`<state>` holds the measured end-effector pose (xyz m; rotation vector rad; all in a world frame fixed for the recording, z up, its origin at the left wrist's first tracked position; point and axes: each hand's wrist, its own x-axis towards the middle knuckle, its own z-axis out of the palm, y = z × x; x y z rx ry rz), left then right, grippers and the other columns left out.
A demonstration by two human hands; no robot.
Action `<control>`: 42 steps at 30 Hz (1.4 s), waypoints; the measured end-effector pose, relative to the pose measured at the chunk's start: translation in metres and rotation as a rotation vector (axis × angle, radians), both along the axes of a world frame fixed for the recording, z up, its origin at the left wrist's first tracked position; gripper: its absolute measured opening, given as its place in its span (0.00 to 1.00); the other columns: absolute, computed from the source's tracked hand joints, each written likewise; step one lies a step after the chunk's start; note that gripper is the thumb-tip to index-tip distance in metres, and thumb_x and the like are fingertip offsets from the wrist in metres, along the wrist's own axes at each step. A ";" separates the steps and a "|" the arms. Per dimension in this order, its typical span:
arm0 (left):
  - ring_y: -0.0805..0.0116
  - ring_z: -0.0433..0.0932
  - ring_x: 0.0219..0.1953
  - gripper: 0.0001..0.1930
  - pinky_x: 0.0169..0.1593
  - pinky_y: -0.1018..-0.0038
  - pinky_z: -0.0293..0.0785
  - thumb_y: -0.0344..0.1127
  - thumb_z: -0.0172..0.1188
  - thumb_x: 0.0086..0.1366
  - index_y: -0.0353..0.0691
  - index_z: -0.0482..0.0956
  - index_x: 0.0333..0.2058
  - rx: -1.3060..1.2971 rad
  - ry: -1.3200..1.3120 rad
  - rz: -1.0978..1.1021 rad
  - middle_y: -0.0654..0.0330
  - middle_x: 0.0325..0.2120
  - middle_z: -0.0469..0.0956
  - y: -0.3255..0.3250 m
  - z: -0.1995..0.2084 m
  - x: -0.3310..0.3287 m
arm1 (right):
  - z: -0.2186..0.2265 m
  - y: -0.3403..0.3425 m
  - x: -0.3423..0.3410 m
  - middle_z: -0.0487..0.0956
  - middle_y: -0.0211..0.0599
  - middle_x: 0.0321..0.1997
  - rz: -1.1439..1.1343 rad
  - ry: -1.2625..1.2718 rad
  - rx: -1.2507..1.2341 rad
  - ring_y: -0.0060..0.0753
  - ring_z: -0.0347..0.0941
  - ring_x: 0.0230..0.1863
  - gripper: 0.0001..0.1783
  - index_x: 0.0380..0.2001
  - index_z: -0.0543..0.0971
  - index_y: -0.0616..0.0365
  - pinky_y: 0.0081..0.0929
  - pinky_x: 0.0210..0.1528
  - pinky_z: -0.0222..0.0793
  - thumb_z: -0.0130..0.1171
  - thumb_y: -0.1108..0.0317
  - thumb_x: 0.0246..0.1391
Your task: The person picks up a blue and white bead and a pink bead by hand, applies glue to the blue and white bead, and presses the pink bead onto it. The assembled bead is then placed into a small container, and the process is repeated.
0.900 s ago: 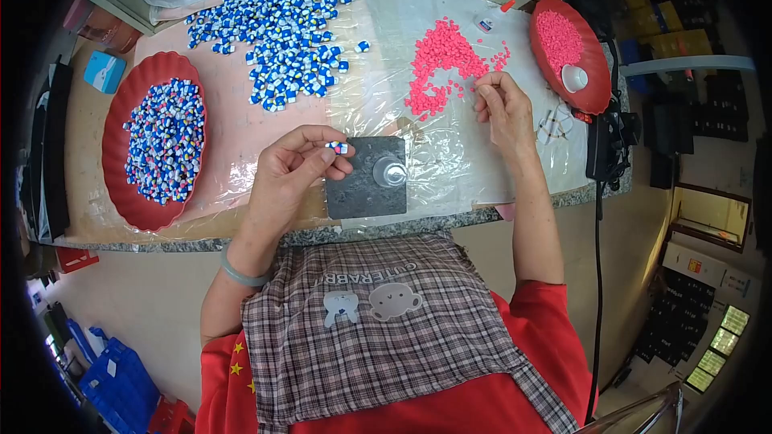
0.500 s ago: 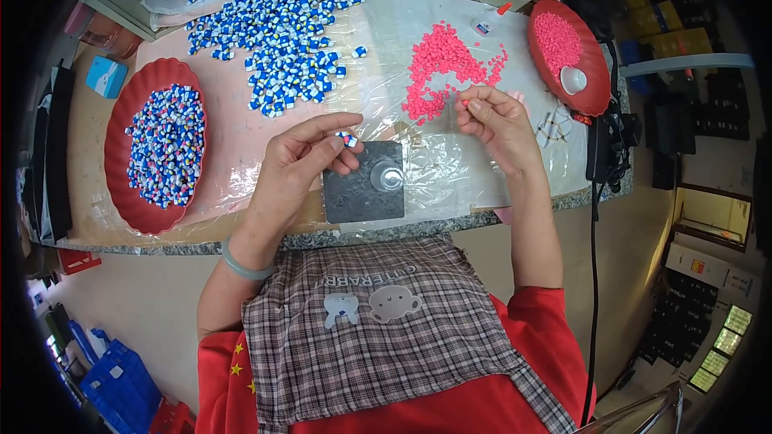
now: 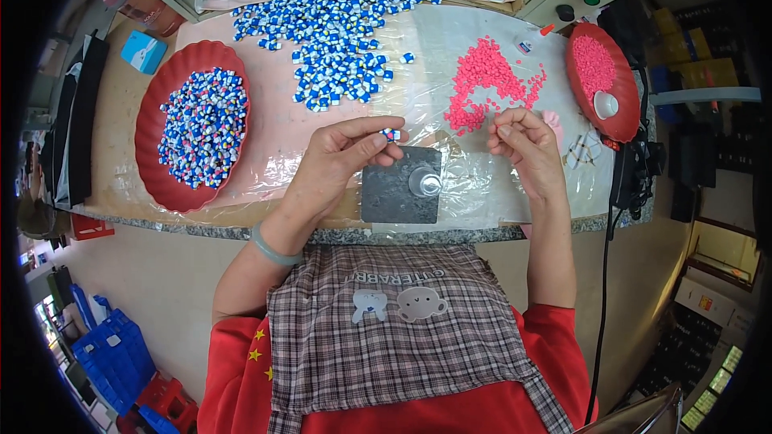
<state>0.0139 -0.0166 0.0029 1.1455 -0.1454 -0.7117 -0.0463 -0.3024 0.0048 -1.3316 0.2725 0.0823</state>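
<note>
Between the thumb and forefinger of my left hand [image 3: 334, 157] is a small blue-and-white piece [image 3: 391, 135] with a pink spot on it. Below that piece lies a dark grey square plate [image 3: 396, 205], where a small clear cup-shaped thing [image 3: 425, 182] stands. My right hand [image 3: 532, 151] is pinched closed beside the loose pink pieces [image 3: 486, 72]; whatever its fingertips hold is too small to make out. Beyond my left hand spreads a big heap of blue-and-white pieces [image 3: 338, 52].
At the left, a red scalloped tray [image 3: 150, 169] holds many blue-and-white pieces, some with pink spots. A red dish [image 3: 626, 108] at the right bears pink pieces and a white cup [image 3: 605, 104]. A small bottle [image 3: 525, 47] and a blue box [image 3: 143, 52] stand farther back.
The whole view has shifted, with the bench sitting farther right in it. My right fingertips have drawn closer together; my left hand keeps its pinch on the blue-and-white piece.
</note>
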 end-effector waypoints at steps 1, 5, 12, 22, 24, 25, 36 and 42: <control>0.75 0.77 0.36 0.15 0.43 0.79 0.74 0.30 0.54 0.68 0.32 0.76 0.51 0.003 -0.003 0.003 0.56 0.39 0.81 0.000 0.000 0.001 | -0.001 0.000 -0.001 0.79 0.35 0.36 0.003 -0.003 0.003 0.23 0.76 0.32 0.05 0.38 0.77 0.60 0.19 0.35 0.74 0.55 0.74 0.59; 0.74 0.77 0.36 0.13 0.41 0.80 0.73 0.27 0.56 0.66 0.31 0.78 0.48 0.012 -0.017 -0.022 0.55 0.40 0.80 0.003 -0.007 0.006 | 0.000 0.001 -0.004 0.78 0.33 0.32 0.025 -0.016 -0.042 0.22 0.73 0.28 0.06 0.38 0.77 0.62 0.18 0.30 0.69 0.55 0.76 0.57; 0.75 0.76 0.35 0.09 0.39 0.79 0.74 0.27 0.53 0.65 0.35 0.80 0.41 0.086 -0.084 0.045 0.60 0.36 0.79 -0.008 -0.002 0.033 | 0.005 0.003 -0.008 0.79 0.35 0.29 0.050 0.006 -0.014 0.22 0.75 0.28 0.07 0.39 0.78 0.64 0.18 0.31 0.72 0.57 0.77 0.56; 0.55 0.78 0.35 0.10 0.39 0.64 0.74 0.36 0.62 0.58 0.39 0.79 0.37 0.874 -1.290 0.078 0.52 0.33 0.76 -0.057 -0.008 0.102 | 0.004 0.008 -0.012 0.79 0.36 0.35 0.024 -0.017 0.040 0.25 0.76 0.33 0.06 0.39 0.75 0.63 0.22 0.36 0.74 0.56 0.74 0.59; 0.51 0.77 0.36 0.11 0.40 0.60 0.74 0.38 0.63 0.57 0.38 0.78 0.35 0.896 -1.322 0.049 0.52 0.33 0.76 -0.063 -0.011 0.102 | 0.003 0.009 -0.013 0.78 0.36 0.36 0.008 -0.054 -0.007 0.25 0.76 0.33 0.05 0.38 0.76 0.63 0.23 0.37 0.74 0.56 0.74 0.59; 0.51 0.77 0.36 0.11 0.40 0.61 0.75 0.37 0.63 0.57 0.37 0.77 0.34 0.956 -1.364 -0.001 0.52 0.33 0.76 -0.065 -0.015 0.104 | 0.003 0.008 -0.013 0.78 0.36 0.36 0.007 -0.052 -0.008 0.25 0.76 0.33 0.05 0.38 0.76 0.63 0.23 0.37 0.74 0.56 0.74 0.59; 0.59 0.77 0.23 0.07 0.30 0.67 0.73 0.30 0.59 0.57 0.34 0.74 0.34 0.628 -1.020 0.076 0.53 0.23 0.76 -0.048 0.005 0.086 | 0.012 0.023 -0.016 0.78 0.35 0.26 0.125 0.000 -0.030 0.23 0.75 0.27 0.05 0.36 0.76 0.64 0.20 0.29 0.70 0.58 0.76 0.56; 0.82 0.69 0.34 0.09 0.37 0.84 0.65 0.32 0.53 0.67 0.36 0.79 0.42 0.438 -0.501 -0.086 0.69 0.30 0.74 -0.020 0.005 0.045 | 0.012 0.028 -0.020 0.80 0.36 0.30 0.208 0.016 0.002 0.23 0.78 0.29 0.06 0.37 0.78 0.66 0.19 0.33 0.75 0.59 0.77 0.55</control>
